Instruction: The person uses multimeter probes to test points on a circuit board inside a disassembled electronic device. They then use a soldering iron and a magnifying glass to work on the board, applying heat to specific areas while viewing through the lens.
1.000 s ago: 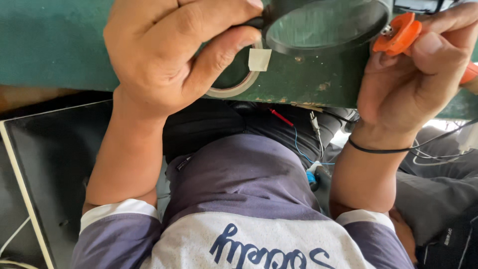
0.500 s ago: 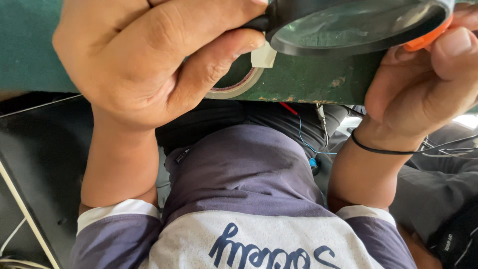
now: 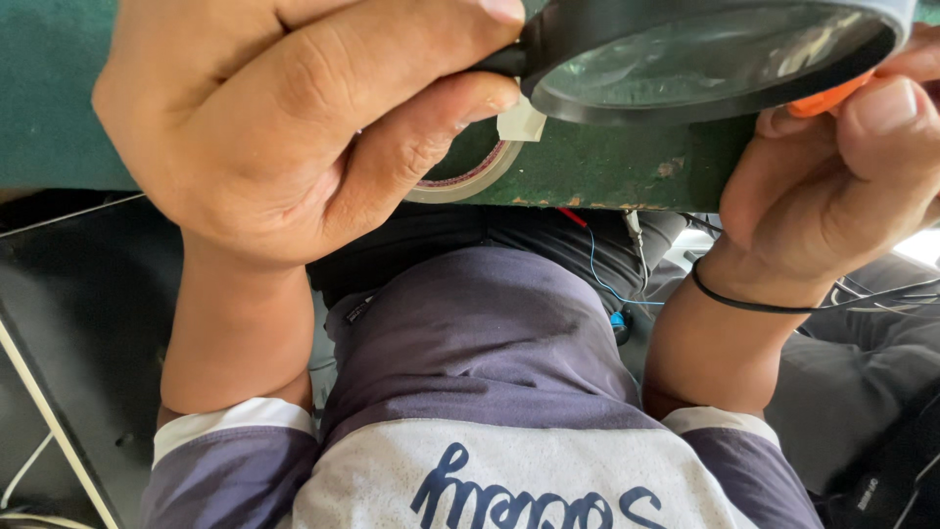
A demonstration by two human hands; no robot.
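The left hand is closed around the black handle of a big magnifying glass. The thumb and fingers wrap it tight, and the round lens sits up near the top edge of the view, just above the green counter.

The right hand is curled around something orange that peeks out just under the rim of the lens. Only a small bit of it shows, so it may be a small tool, but I cannot say what kind. A thin black band goes around that wrist.

A roll of tape lies flat on the counter, just below the left thumb and partly hidden by it. Thin red and blue wires hang under the counter edge, near the person's lap.

The step in hand looks like holding the lens steady over the orange thing to look at it closely. The next move calls for keeping both hands still and close together, so the lens stays lined up.
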